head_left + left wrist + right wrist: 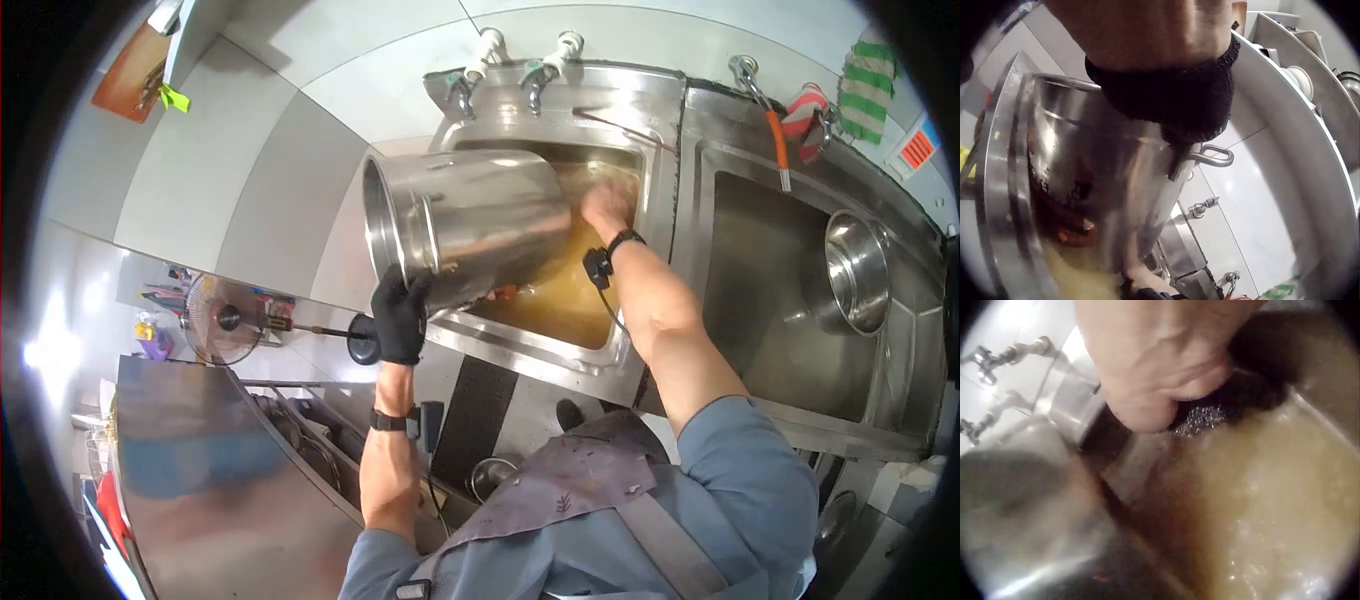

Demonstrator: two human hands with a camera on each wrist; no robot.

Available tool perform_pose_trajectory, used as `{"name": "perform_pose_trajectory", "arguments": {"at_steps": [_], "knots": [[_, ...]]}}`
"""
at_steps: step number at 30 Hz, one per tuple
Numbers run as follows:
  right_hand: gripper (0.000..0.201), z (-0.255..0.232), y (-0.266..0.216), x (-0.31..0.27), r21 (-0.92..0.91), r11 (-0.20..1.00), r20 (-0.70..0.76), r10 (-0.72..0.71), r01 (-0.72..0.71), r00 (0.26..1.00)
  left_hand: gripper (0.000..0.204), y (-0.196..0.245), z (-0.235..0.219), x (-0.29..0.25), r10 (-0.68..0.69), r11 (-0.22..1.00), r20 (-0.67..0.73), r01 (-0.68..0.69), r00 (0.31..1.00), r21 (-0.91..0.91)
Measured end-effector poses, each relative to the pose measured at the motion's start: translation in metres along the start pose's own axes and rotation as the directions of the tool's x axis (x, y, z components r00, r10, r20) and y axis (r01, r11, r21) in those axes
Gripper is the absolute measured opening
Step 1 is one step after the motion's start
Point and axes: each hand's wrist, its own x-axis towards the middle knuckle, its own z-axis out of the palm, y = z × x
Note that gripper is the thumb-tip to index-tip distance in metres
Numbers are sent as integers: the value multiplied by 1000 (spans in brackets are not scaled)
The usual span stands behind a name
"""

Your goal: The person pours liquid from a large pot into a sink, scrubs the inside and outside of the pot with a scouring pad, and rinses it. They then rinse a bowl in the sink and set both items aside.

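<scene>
A large stainless steel pot (480, 215) lies tilted on its side over the left sink basin (610, 350). My left hand (402, 315), in a black glove, grips the pot at its left end, near the rim. In the left wrist view the glove (1166, 97) lies against the pot wall (1097, 162), near a looped metal handle (1215, 156). My bare right hand (608, 205) is low in the basin, beside the pot's right end. In the right wrist view its curled fingers (1147, 412) hold a steel wool scourer (1200, 420) above cloudy brown water (1272, 481).
Two taps (537, 85) stand behind the left basin. The right basin (760, 300) holds murky water and a steel bowl (858, 272). An orange hose (778, 145) hangs at the back. A fan (225, 318) and a steel counter (210, 470) stand on the left.
</scene>
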Motion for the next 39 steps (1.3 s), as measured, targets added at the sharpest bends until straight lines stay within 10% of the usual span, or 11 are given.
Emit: {"name": "perform_pose_trajectory", "arguments": {"at_steps": [3,5,7,9,14,22,26,30,36,39], "knots": [[34,188,78,51,-212,958,290,-129,195,948,9,-4,2,-3,-74,985,-2,73,997,-155],[36,143,80,35,76,948,396,-313,308,863,8,-4,0,-5,-35,996,6,35,999,-86],[33,79,48,9,389,909,371,-5,-151,929,9,-11,0,-1,-45,995,22,46,999,-85],[33,-7,-10,-27,648,721,164,183,-246,969,10,-17,1,5,-10,998,-7,10,1000,-60],[44,-77,-106,-108,620,696,-267,-247,362,932,13,-13,10,9,3,958,-12,-6,1000,-288],[20,-80,-154,-165,407,193,-528,-748,893,403,17,-9,7,23,90,996,35,-90,995,14],[25,-81,-103,-129,317,438,-400,-742,841,538,15,-10,4,32,73,996,43,-71,996,-45],[23,-95,-147,-160,537,248,-342,-810,806,477,11,1,8,31,66,998,58,-64,996,-24],[18,-96,-129,-137,522,365,-322,-753,771,574,17,-7,7,24,45,993,67,-37,997,-115],[21,-91,-157,-161,616,247,-271,-825,748,496,17,0,6,23,23,998,75,-19,997,-56]]}}
